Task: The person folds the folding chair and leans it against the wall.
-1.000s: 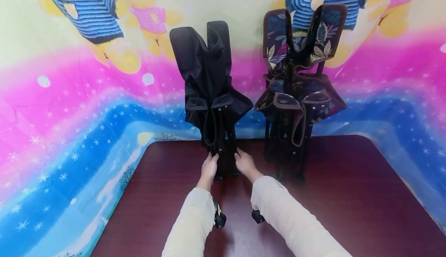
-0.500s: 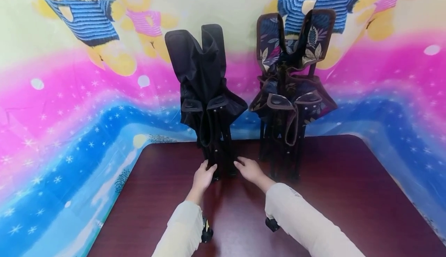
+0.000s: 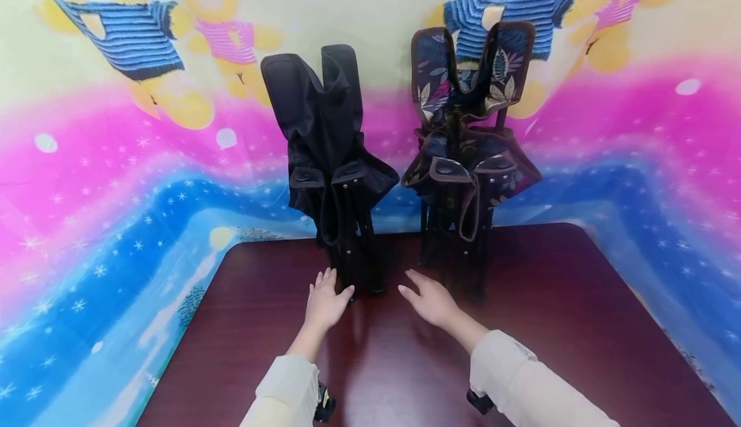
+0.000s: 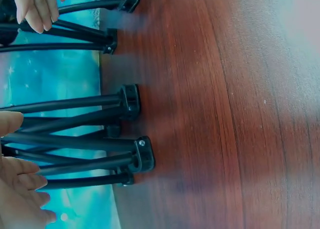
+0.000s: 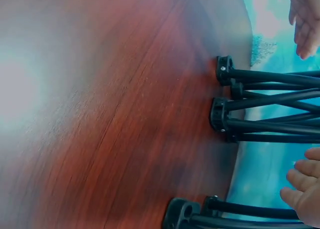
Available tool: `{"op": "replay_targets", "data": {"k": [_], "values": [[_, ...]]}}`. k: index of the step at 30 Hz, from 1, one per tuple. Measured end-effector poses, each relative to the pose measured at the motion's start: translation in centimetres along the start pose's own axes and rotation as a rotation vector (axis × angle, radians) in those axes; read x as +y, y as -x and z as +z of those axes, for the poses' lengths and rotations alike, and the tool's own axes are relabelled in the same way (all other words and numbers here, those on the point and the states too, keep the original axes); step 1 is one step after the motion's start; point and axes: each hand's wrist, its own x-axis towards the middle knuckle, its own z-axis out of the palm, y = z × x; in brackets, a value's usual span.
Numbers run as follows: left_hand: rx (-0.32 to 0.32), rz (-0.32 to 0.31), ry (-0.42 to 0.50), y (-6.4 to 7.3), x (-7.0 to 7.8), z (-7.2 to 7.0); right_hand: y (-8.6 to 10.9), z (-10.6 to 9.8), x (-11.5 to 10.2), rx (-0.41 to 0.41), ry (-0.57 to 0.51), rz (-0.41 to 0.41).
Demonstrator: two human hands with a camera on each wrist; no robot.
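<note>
A folded black camping stool or chair (image 3: 327,118) with a fabric seat and back stands upright at the far edge of the table. My left hand (image 3: 325,301) is beside its lower legs on the left, fingers straight and spread, holding nothing. On the other side my right hand (image 3: 431,299) is held apart from the legs, fingers extended and thumb out. Crossed black tube legs (image 4: 85,140) with plastic feet show between both hands in the left wrist view. The right wrist view has the same legs (image 5: 272,124), with my right hand (image 5: 307,189) below them.
A second folded chair (image 3: 512,83), dark with a leaf print and brown trim, stands to the right of the black one. Both rest on a dark red-brown wooden table (image 3: 405,375). Behind hangs a colourful backdrop (image 3: 231,176) with printed bears.
Both hands have let go of the black chair's legs and drawn apart, left hand leftward and right hand rightward. The chair stays standing. The head view has shifted slightly.
</note>
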Motion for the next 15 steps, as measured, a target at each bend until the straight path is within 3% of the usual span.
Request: {"op": "replay_targets", "data": {"k": [7,15], "values": [[-0.025,0.031,-0.08,1.1,-0.1,-0.6,1.7,-1.9,0.5,0.056,0.097,-0.07],[0.004,0.051,-0.144,1.7,-0.3,-1.8,3.3,-4.5,2.2,0.102,0.205,-0.131]]}}
